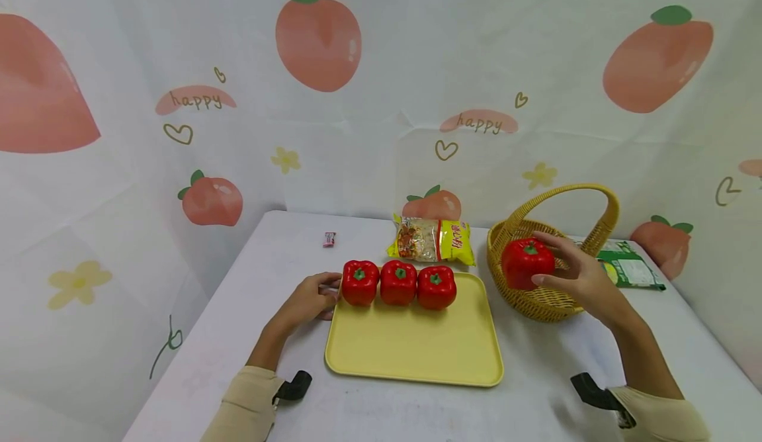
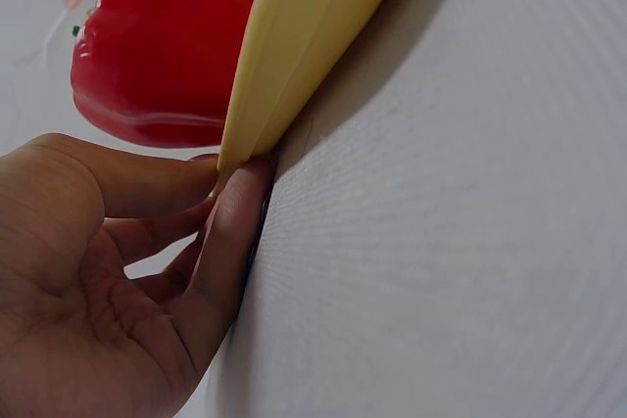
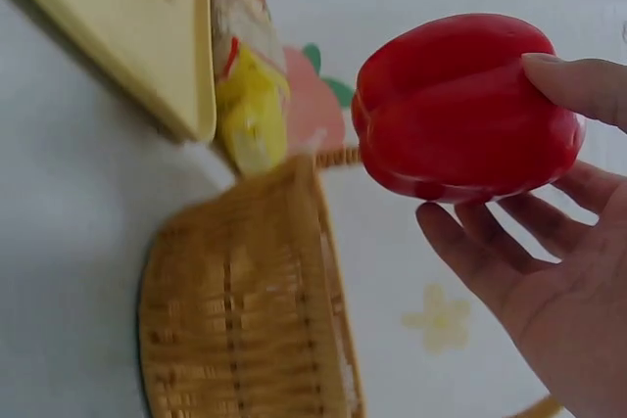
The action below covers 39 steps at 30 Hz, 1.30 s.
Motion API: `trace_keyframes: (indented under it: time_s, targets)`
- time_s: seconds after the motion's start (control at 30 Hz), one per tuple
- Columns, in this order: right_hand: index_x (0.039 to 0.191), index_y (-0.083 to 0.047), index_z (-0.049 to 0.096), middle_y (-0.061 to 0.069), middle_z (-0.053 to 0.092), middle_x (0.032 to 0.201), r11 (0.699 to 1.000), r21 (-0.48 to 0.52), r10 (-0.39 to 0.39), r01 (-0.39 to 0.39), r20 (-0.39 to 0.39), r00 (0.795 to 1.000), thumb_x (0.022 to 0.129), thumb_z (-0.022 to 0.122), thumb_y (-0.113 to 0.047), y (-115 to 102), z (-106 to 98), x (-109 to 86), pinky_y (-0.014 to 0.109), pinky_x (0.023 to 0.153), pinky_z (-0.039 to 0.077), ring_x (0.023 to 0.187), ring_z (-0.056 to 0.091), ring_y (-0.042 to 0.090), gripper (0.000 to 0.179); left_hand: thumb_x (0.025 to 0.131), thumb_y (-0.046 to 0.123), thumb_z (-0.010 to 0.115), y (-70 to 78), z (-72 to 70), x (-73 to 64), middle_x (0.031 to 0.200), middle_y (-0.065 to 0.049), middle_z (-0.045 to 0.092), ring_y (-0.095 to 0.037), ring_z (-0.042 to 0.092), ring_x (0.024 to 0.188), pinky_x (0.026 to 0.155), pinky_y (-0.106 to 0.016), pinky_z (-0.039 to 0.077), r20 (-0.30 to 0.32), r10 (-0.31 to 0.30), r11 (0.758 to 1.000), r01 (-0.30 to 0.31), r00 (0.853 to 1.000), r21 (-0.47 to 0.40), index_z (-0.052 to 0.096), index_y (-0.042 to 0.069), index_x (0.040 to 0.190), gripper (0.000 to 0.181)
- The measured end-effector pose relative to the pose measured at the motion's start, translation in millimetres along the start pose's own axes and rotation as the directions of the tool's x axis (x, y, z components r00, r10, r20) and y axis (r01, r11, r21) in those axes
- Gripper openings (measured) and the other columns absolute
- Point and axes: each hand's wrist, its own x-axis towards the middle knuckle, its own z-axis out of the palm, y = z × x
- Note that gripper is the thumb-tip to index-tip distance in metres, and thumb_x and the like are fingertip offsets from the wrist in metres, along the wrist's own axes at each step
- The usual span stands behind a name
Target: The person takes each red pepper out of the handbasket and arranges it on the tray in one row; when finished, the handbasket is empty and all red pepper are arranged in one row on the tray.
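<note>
My right hand [image 1: 580,280] holds a red bell pepper [image 1: 524,263] between thumb and fingers, in front of and above the wicker basket [image 1: 538,306]. In the right wrist view that pepper [image 3: 456,110] is clear of the basket's rim. My left hand [image 1: 306,303] pinches the left edge of the yellow tray [image 1: 411,349], thumb above and fingers below, as the left wrist view shows at the tray's rim [image 2: 294,46]. Three more red bell peppers [image 1: 398,283] stand in a row along the tray's back, stems up.
Behind the tray lies a yellow food packet [image 1: 431,239]. A small wrapped sweet [image 1: 329,239] is at the back left of the white table [image 1: 381,412]. A green packet [image 1: 631,265] lies right of the basket, whose tall handle [image 1: 559,190] arches over it. A printed cloth hangs behind.
</note>
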Motion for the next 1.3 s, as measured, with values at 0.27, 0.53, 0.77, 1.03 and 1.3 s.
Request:
trace_keyframes:
  time_s: [0.27, 0.53, 0.77, 1.03, 1.3]
  targets:
    - [0.161, -0.008, 0.040, 0.019, 0.045, 0.155, 0.997, 0.024, -0.072, 0.071, 0.025, 0.997, 0.094, 0.076, -0.010, -10, 26, 12.1, 0.021, 0.089, 0.060, 0.119, 0.060, 0.003, 0.076, 0.095, 0.003, 0.065, -0.7, 0.0, 0.7, 0.138, -0.016, 0.064, -0.024, 0.068, 0.108, 0.075, -0.034, 0.066, -0.002, -0.002, 1.000, 0.002, 1.000, -0.004, 0.059, 0.004, 0.148, 0.053]
    - [0.158, -0.004, 0.042, 0.021, 0.048, 0.154, 0.996, 0.040, -0.087, 0.085, 0.027, 0.996, 0.093, 0.077, -0.011, -4, 44, 26.1, 0.021, 0.091, 0.058, 0.129, 0.057, 0.042, 0.074, 0.096, 0.003, 0.064, -0.5, 0.4, 1.6, 0.139, -0.016, 0.064, -0.025, 0.068, 0.109, 0.075, -0.035, 0.066, 0.003, -0.011, 1.000, 0.011, 1.000, -0.014, 0.059, 0.003, 0.148, 0.052]
    - [0.159, 0.002, 0.040, 0.023, 0.049, 0.152, 0.992, 0.078, -0.100, 0.098, 0.017, 0.995, 0.093, 0.076, -0.006, 0, 52, 29.9, 0.020, 0.092, 0.058, 0.125, 0.059, 0.016, 0.075, 0.096, 0.003, 0.064, 0.7, -0.1, 0.4, 0.139, -0.016, 0.064, -0.024, 0.068, 0.108, 0.075, -0.034, 0.066, 0.001, -0.010, 1.000, 0.010, 1.000, -0.013, 0.059, 0.003, 0.148, 0.052]
    - [0.159, 0.000, 0.041, 0.021, 0.047, 0.154, 0.993, 0.080, -0.084, 0.083, 0.010, 0.996, 0.093, 0.076, -0.005, 1, 57, 28.4, 0.014, 0.095, 0.054, 0.139, 0.047, 0.043, 0.075, 0.096, 0.003, 0.064, 2.2, -0.3, -1.0, 0.139, -0.015, 0.064, -0.025, 0.068, 0.108, 0.076, -0.034, 0.066, -0.006, -0.006, 1.000, 0.006, 1.000, 0.004, 0.058, 0.004, 0.148, 0.053]
    - [0.159, 0.000, 0.040, 0.022, 0.045, 0.154, 0.996, 0.071, -0.055, 0.054, 0.014, 0.998, 0.093, 0.077, -0.007, 8, 60, 26.7, 0.014, 0.096, 0.053, 0.139, 0.046, 0.042, 0.075, 0.096, 0.003, 0.064, 0.5, 0.3, -0.1, 0.138, -0.015, 0.064, -0.024, 0.068, 0.108, 0.076, -0.034, 0.066, -0.003, 0.001, 1.000, -0.001, 1.000, 0.005, 0.058, 0.003, 0.148, 0.053]
